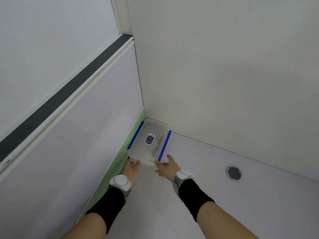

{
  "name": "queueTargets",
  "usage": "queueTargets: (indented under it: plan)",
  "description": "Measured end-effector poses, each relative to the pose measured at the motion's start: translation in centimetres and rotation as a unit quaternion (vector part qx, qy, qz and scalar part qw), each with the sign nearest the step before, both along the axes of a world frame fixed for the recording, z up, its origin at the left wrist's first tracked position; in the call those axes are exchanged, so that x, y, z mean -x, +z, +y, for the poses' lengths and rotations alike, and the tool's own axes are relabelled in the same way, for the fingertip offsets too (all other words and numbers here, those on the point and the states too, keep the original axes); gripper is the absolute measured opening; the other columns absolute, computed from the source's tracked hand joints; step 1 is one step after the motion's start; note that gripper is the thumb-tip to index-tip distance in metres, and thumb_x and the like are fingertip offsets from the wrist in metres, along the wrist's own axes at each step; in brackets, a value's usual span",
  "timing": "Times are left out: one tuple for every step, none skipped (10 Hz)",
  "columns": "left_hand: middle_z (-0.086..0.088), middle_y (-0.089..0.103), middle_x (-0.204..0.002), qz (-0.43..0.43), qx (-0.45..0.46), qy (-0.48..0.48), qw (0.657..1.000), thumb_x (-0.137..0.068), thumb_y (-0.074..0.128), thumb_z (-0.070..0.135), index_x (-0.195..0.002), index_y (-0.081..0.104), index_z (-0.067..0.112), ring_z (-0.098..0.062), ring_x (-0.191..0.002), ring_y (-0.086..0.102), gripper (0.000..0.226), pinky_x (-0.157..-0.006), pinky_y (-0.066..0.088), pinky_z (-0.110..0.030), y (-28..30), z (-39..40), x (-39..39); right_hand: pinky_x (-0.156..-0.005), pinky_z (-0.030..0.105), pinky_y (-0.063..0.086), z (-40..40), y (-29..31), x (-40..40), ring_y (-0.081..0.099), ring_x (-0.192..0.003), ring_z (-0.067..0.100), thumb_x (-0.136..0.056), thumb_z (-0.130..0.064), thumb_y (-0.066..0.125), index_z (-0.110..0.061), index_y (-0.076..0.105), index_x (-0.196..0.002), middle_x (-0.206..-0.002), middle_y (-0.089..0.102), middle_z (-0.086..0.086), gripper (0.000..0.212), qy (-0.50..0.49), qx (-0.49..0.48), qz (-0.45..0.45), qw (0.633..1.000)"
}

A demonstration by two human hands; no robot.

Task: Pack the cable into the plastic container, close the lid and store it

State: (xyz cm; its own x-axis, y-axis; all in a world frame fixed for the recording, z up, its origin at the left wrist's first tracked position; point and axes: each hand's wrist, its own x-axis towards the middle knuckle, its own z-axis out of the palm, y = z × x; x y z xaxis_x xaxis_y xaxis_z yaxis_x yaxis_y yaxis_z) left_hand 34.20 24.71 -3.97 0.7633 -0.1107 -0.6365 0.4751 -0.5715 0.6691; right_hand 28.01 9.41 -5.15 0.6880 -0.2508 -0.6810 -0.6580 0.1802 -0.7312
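Observation:
The clear plastic container (151, 152) sits in the far corner of the desk, its lid on and a blue clip along each long side. A dark oval label (149, 139) is on the lid. A pale cable (159, 144) shows faintly through the plastic. My left hand (132, 168) rests its fingertips against the container's near left corner. My right hand (166, 167) lies with fingers spread on the desk, its thumb touching the near right corner. Neither hand wraps around the container.
The white desk (215, 195) is bounded by a lilac partition (86, 126) with a green strip on the left and a white wall behind. A round cable grommet (233, 173) sits in the desk at the right.

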Motion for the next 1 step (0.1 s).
queueTargets:
  plan:
    - [-0.019, 0.057, -0.135, -0.012, 0.000, 0.003, 1.000, -0.095, 0.051, 0.026, -0.133, 0.044, 0.001, -0.033, -0.123, 0.055, 0.046, -0.110, 0.039, -0.040, 0.43, -0.02, 0.50, -0.094, 0.042, 0.054, -0.36, 0.57, 1.39, 0.066, -0.108, 0.035, -0.091, -0.033, 0.063, -0.010, 0.004, -0.153, -0.145, 0.043, 0.025, 0.089, -0.011, -0.008, 0.001, 1.000]
